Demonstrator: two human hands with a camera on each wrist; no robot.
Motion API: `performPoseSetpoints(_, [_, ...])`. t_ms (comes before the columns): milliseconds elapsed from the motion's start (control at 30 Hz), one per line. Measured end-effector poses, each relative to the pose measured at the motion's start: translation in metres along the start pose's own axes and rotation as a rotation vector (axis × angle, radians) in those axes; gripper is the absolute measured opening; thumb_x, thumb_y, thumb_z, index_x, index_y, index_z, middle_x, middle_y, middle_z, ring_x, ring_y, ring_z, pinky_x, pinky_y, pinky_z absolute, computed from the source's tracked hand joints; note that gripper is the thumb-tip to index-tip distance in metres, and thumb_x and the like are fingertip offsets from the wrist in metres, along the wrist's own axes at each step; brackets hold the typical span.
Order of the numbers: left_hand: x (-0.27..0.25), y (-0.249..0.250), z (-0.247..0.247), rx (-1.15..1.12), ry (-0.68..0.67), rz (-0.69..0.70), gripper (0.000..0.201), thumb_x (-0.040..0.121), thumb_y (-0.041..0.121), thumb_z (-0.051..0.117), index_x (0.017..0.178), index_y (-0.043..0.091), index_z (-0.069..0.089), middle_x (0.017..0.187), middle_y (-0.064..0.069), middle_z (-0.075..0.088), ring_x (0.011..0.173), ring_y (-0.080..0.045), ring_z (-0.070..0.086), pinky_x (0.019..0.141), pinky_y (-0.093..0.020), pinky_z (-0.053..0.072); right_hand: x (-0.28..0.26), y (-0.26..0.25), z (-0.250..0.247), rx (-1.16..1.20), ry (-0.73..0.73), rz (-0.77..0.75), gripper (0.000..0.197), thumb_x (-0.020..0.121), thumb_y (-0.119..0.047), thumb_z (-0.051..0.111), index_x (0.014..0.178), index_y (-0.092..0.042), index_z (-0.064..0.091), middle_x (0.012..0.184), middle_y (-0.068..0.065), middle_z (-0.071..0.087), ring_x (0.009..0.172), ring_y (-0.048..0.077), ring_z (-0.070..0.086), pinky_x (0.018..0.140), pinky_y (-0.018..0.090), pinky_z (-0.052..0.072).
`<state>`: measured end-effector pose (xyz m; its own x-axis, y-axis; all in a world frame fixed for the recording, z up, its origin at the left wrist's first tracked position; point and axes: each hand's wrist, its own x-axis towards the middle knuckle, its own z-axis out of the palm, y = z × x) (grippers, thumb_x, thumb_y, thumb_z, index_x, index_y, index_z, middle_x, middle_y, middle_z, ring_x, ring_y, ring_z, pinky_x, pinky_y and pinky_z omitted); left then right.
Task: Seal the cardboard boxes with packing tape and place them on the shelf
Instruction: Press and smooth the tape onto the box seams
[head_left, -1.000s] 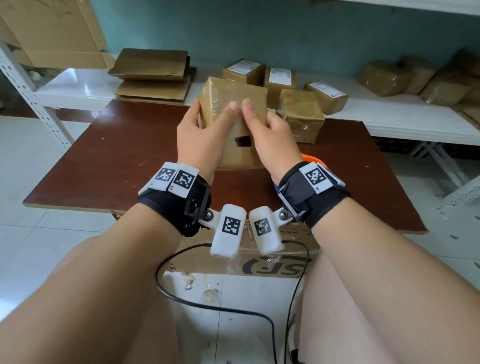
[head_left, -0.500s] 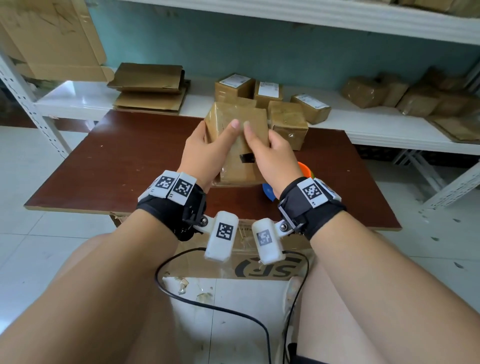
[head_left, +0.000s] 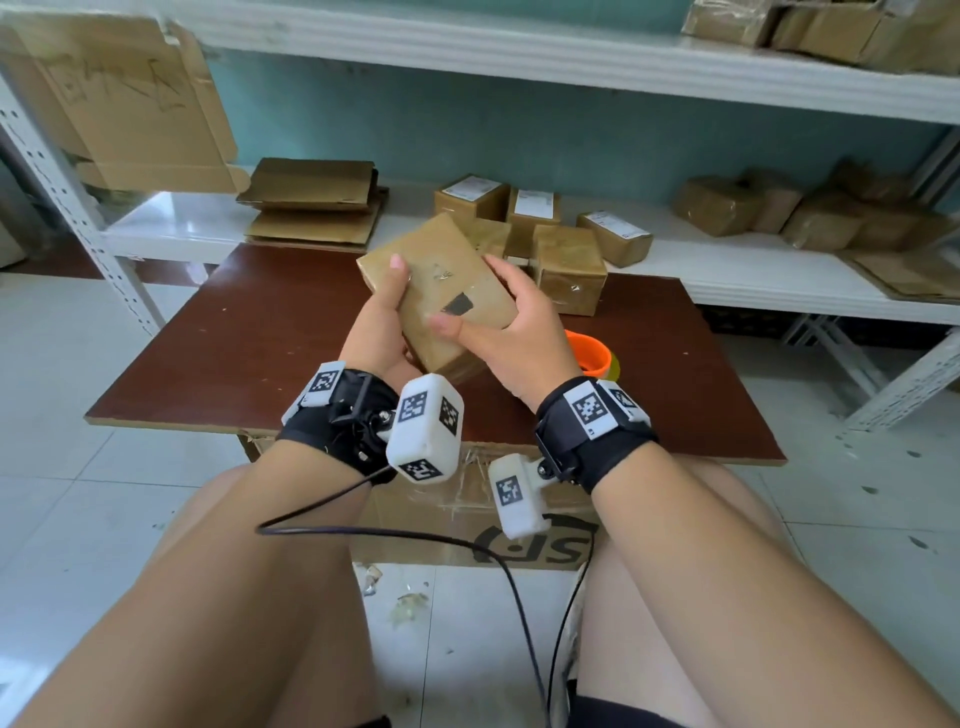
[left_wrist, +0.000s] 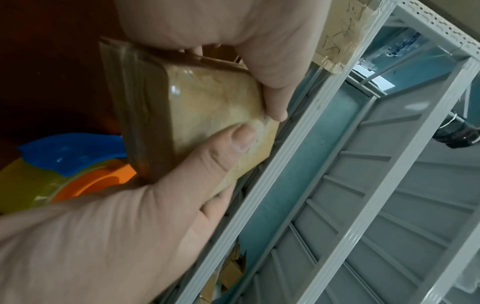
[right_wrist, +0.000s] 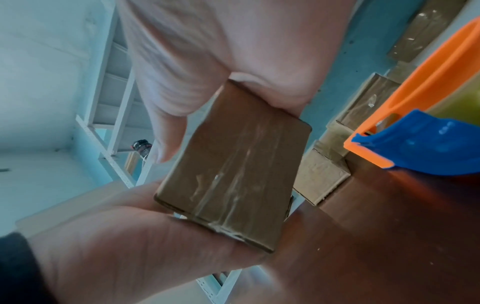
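Both forearms are stretched forward over the near edge of the table (head_left: 218, 364), each wrist wrapped in a black band carrying white marker blocks. A small cardboard box (head_left: 441, 291) is held tilted above the table between the two hands. It is grasped by the left hand (head_left: 376, 332) along its left side, the thumb laid flat on the top face. It is clasped by the right hand (head_left: 511, 338) from the right, with the thumb pressed on the near end and the fingers curled round the far edge. The box is brown and rectangular, its faces glossy and wrinkled under clear tape. An orange tape dispenser (head_left: 589, 353) with a blue blade guard is seen just right of it. Further taped boxes (head_left: 569, 267) are ranged on the white metal shelf (head_left: 753, 270) beyond.
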<state>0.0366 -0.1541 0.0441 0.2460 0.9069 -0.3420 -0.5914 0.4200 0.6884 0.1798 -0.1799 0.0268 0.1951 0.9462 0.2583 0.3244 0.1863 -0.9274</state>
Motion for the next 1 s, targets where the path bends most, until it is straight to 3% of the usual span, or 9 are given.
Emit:
performPoseSetpoints(100, [0.002,-0.007,0.002,-0.039,0.072,-0.004,0.048,0.099,0.056,0.069,0.120,0.012,0.070,0.095,-0.012,0.082,0.093,-0.033,0.081,0.092,-0.056,0.063,0.001,0.000,-0.002,0.001,0.127,0.002,0.074,0.075,-0.050,0.093,0.138,-0.027,0.061,0.125,-0.013,0.069,0.108,-0.002,0.067,0.090,0.025,0.059])
performPoseSetpoints(133, [0.005,-0.008,0.002,-0.042,0.118,0.009,0.056,0.092,0.055,0.077,0.128,0.012,0.067,0.097,-0.012,0.082,0.090,-0.033,0.081,0.089,-0.060,0.063,0.002,0.000,-0.004,0.023,0.163,0.006,0.060,0.082,-0.046,0.089,0.133,-0.025,0.065,0.120,-0.015,0.071,0.104,-0.004,0.067,0.087,0.022,0.057])
performPoseSetpoints(200, [0.016,-0.008,-0.003,0.002,0.180,0.111,0.098,0.073,0.049,0.093,0.155,0.026,0.044,0.121,-0.011,0.077,0.093,-0.033,0.081,0.082,-0.065,0.063,0.005,0.000,-0.007,0.020,0.214,0.001,0.042,0.093,-0.046,0.079,0.128,-0.025,0.069,0.119,-0.018,0.070,0.105,-0.007,0.065,0.088,0.017,0.053])
performPoseSetpoints(267, [0.022,-0.008,-0.006,0.127,0.146,0.287,0.119,0.068,0.036,0.099,0.162,0.034,0.026,0.138,-0.006,0.067,0.105,-0.027,0.079,0.087,-0.058,0.064,0.008,0.004,-0.009,0.014,0.255,-0.002,0.037,0.099,-0.049,0.070,0.128,-0.026,0.071,0.123,-0.017,0.070,0.112,-0.002,0.063,0.099,0.025,0.053])
performPoseSetpoints(367, [0.024,-0.007,-0.005,0.299,0.072,0.522,0.073,0.079,0.017,0.095,0.138,0.012,0.051,0.126,-0.008,0.072,0.108,-0.021,0.077,0.089,-0.041,0.065,0.013,0.014,-0.006,0.034,0.293,-0.005,0.041,0.102,-0.053,0.060,0.130,-0.024,0.071,0.124,-0.010,0.073,0.118,0.008,0.065,0.106,0.044,0.054])
performPoseSetpoints(600, [0.035,-0.005,-0.008,0.322,0.052,0.714,0.030,0.086,0.019,0.090,0.105,0.010,0.069,0.089,0.003,0.075,0.082,-0.009,0.073,0.074,-0.026,0.059,0.012,0.016,-0.003,0.058,0.199,0.028,0.087,0.066,-0.072,0.088,0.137,-0.029,0.060,0.126,-0.012,0.071,0.111,0.004,0.070,0.097,0.037,0.061])
performPoseSetpoints(700, [0.035,0.000,-0.005,0.295,0.033,0.723,0.023,0.087,0.026,0.089,0.099,0.015,0.074,0.093,-0.003,0.076,0.089,-0.018,0.072,0.083,-0.040,0.063,0.013,0.014,-0.002,0.016,0.284,-0.057,0.082,0.067,-0.075,0.087,0.133,-0.032,0.064,0.125,-0.010,0.071,0.112,0.008,0.070,0.094,0.038,0.061])
performPoseSetpoints(833, [0.039,0.006,-0.003,0.196,-0.017,0.649,0.022,0.088,0.030,0.088,0.098,0.015,0.075,0.099,-0.010,0.074,0.095,-0.027,0.070,0.097,-0.059,0.058,0.014,0.007,-0.002,0.040,0.342,-0.178,0.063,0.079,-0.059,0.088,0.131,-0.031,0.067,0.126,-0.006,0.070,0.113,0.008,0.069,0.094,0.036,0.061])
performPoseSetpoints(1000, [0.038,0.010,-0.004,0.180,-0.075,0.552,0.037,0.091,0.026,0.083,0.121,0.009,0.070,0.115,-0.011,0.074,0.104,-0.023,0.073,0.098,-0.050,0.060,0.019,0.009,0.000,0.086,0.366,-0.165,0.054,0.083,-0.054,0.087,0.128,-0.029,0.071,0.121,-0.004,0.072,0.111,0.010,0.070,0.095,0.039,0.060])
